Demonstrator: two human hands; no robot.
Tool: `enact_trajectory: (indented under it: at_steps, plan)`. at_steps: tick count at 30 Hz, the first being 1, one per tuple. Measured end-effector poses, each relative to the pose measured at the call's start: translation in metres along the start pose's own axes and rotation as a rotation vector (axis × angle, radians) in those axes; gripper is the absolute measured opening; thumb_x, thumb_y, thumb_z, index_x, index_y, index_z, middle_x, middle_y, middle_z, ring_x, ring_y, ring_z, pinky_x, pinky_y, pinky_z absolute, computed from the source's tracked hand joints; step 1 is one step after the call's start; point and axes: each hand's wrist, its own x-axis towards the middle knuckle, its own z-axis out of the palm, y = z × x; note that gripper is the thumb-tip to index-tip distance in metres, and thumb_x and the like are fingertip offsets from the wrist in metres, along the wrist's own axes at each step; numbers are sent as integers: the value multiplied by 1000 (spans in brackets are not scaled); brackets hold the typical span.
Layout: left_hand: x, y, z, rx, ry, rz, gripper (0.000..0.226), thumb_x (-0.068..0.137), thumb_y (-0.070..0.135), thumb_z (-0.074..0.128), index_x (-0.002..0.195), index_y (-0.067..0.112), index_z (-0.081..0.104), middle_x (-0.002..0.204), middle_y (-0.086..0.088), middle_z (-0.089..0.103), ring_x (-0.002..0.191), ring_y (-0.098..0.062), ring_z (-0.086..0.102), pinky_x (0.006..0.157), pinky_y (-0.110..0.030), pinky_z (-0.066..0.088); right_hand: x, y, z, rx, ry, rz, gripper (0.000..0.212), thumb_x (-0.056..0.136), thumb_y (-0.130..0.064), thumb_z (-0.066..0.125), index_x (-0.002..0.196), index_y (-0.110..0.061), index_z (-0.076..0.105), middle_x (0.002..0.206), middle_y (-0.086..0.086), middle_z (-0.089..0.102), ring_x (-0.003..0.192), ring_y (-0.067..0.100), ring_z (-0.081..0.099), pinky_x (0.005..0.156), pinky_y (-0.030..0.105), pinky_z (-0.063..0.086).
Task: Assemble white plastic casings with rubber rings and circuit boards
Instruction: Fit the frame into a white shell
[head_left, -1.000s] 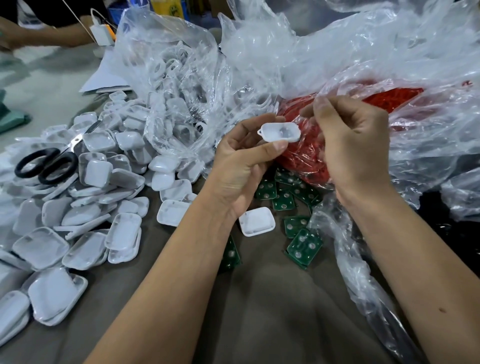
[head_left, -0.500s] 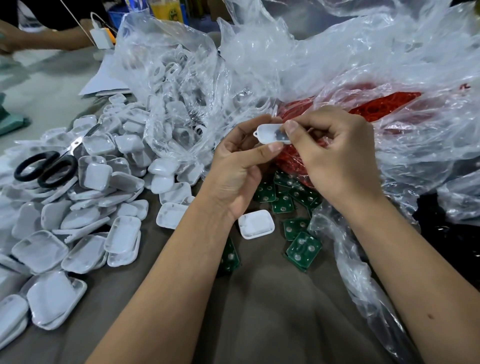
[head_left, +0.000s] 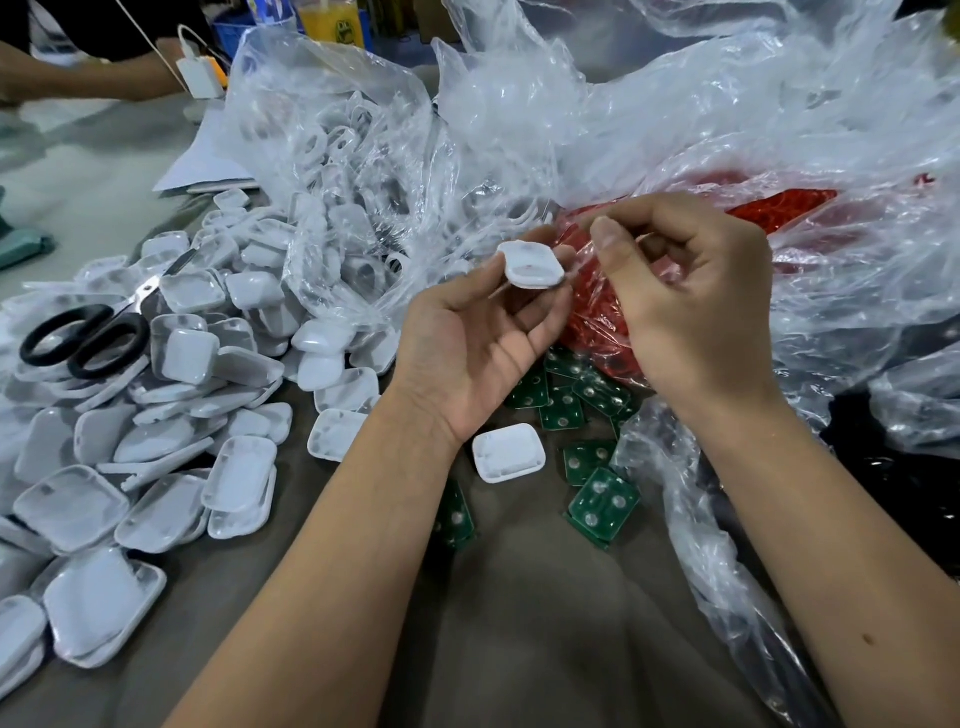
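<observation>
From the head camera: the left hand pinches a white plastic casing at its fingertips, raised above the tabletop. The right hand, at its 3 o'clock, has fingers curled; whether they hold anything cannot be told. Green circuit boards lie at 6 o'clock, a bag of red rubber rings at 2 o'clock, and loose casings with scissors at 9 o'clock.

— How's my left hand?
— Palm up, fingers curled, pinching at the fingertips.
— And my right hand?
— Raised just beside it, fingers curled in, thumb across them. Both forearms reach forward.
</observation>
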Motion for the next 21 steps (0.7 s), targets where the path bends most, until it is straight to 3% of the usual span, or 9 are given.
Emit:
enact_trajectory:
  at_steps: [5,9,13,16,21]
  plan:
    - [-2,1,-3,-54,-93,-36,39,94,14,46,128,-3,56,106,-19,70,87,-25,66,80,-29,57,1,0,-4,36,-42,-47,6,96,-19,74,100,-18,78,96,0,75,85,15,70,72,32,57]
    - [-2,-2,-3,-41,-130,-62,31,92,14,50,119,1,59,103,-17,66,84,-26,67,79,-31,55,2,4,-3,28,-99,-48,11,93,-19,76,102,-14,81,103,3,73,94,17,71,74,39,60]
    - [-2,-1,-4,-15,-186,-77,40,92,15,50,128,1,61,112,-13,69,93,-22,64,88,-31,49,2,7,-2,64,-146,-61,10,92,-16,77,100,-10,80,105,4,71,105,16,72,78,42,63]
    - [-2,0,-4,12,-246,-95,49,92,16,50,140,3,54,120,-11,66,98,-21,61,91,-31,46,2,5,-3,85,-137,-75,7,91,-14,78,96,-10,80,104,1,70,106,14,73,74,38,63]
    - [1,-2,-7,39,-331,-115,57,92,12,50,147,2,44,120,-12,64,105,-25,56,101,-40,35,2,1,-5,35,-186,-107,4,86,-7,80,88,-10,78,102,1,65,106,10,71,71,11,50]
